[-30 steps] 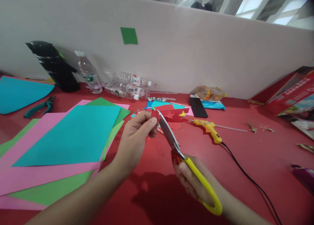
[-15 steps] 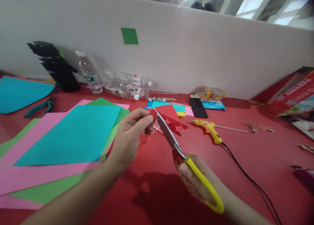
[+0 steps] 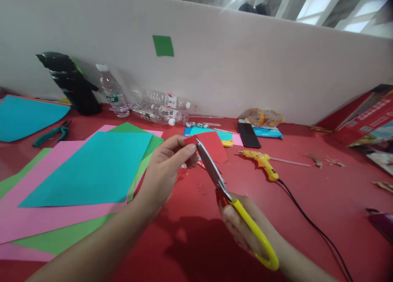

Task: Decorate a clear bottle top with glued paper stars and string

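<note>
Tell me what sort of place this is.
Probably a paper-craft workbench, partitioned off by a white board. Sheets of coloured paper lie on the red table, a glue gun rests nearby, and the right hand holds scissors to a red paper pinched in the left hand.

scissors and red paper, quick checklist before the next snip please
1. Red paper held: ok, the left hand pinches its edge between thumb and forefinger.
2. Scissors held: ok, the right hand has fingers through the yellow handle.
3. Blades open around the paper: cannot tell, they look nearly shut, tip at the paper's left edge.
4. Fingertips away from the blade tip: not ok, they sit right beside it.
5. Glue gun and its cord apart from both hands: ok, they lie on the table further right.
</note>
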### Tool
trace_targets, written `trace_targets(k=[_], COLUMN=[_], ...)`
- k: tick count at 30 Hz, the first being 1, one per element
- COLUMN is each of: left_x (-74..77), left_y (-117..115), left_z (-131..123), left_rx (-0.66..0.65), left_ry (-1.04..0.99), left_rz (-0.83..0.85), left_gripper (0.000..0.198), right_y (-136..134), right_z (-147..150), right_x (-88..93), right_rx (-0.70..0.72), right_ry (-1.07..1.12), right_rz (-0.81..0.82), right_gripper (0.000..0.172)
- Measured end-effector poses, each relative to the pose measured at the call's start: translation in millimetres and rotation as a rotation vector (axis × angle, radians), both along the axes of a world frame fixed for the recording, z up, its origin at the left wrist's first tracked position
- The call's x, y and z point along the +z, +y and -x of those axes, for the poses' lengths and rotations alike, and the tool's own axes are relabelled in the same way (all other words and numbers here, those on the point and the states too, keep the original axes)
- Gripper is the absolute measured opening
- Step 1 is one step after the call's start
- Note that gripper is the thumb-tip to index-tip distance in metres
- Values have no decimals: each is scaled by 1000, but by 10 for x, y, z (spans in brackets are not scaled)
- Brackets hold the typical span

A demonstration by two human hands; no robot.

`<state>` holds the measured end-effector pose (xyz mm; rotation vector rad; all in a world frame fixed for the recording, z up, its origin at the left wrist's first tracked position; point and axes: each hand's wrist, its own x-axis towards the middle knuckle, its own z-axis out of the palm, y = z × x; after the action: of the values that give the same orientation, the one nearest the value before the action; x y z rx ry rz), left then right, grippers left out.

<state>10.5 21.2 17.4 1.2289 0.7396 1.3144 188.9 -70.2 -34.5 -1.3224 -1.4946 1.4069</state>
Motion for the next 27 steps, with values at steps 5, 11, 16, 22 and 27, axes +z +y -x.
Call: trace_targets(k=[5,11,16,22,27], left_x=[37,5,-7,17,37], left_y=[-17,-21,-4,29,29], left_z=[14,-5,-8,51,83], left_rx=[56,-6,29,48,32], left_ry=[7,-15,-62,52,138], left_rz=[5,13,-62,-139,-138], left_gripper=[14,14,14,16,15], right_y=[26,31,31,62,11], right_z=[3,1,-14,-77,-66], right_x=[-14,-36,-17,55,90], right_rx=[10,9,31,113,84], right_ry=[1,-20,-23,-38,-36], right_rz=[18,-2,-24,-50,-57], right_gripper=[59,57,56,56,55])
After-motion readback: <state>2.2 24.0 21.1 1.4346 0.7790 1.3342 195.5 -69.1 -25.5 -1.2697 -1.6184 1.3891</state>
